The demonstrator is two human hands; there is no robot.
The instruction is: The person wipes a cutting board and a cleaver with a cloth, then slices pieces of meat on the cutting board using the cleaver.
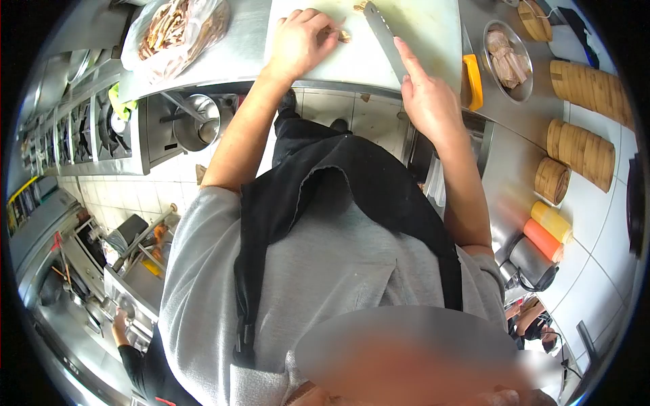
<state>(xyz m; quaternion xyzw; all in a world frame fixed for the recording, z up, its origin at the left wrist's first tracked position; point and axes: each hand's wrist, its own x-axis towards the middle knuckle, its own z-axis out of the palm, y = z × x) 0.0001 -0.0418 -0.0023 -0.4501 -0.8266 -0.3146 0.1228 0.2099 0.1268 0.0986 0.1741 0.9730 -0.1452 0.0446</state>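
Observation:
My right hand (430,101) is closed round the handle end of a knife (384,39), its index finger stretched along the spine. The blade points up and left over a pale cutting board (433,34). My left hand (301,44) rests on the board to the left of the blade, its fingers curled over a small brown piece of food (344,36), which they partly hide. More brown bits (361,5) lie by the knife tip. Left of the board, a clear plastic bag (196,51) holds several brown strips of food.
Right of the board are an orange-yellow handle-like object (472,82), a metal bowl (528,73) of pale meat, bamboo steamers (581,154) and squeeze bottles (542,239). A metal pot (205,128) stands beside the stove at left. Another person's arm (122,331) shows lower left.

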